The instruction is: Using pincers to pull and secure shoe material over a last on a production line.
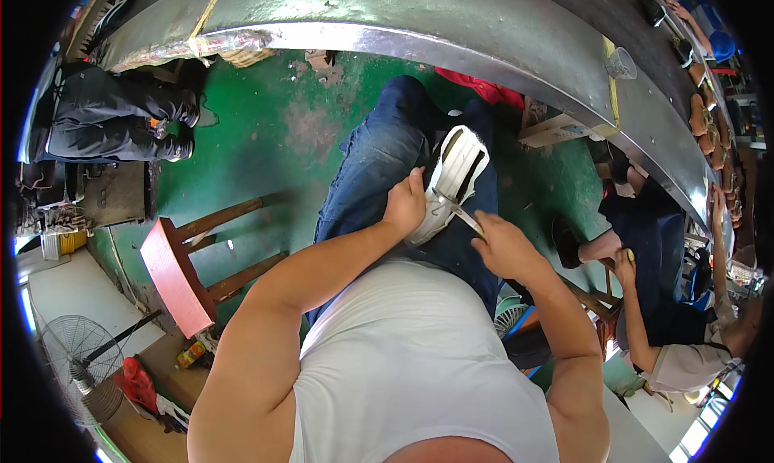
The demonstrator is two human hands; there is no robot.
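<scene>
My left fingers [416, 182] grip the side of a white shoe [458, 163] over my jeans [363, 173]; my right fingers [485, 223] are closed around a metal tool [461, 212], its tip at the shoe. Beyond are the green floor [274, 132] and a long metal surface [379, 12].

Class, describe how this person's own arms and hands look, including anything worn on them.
The left hand and right hand are ungloved. The arms are bare, with no sleeves or markings that I can make out; the person's top is white and sleeveless.
</scene>
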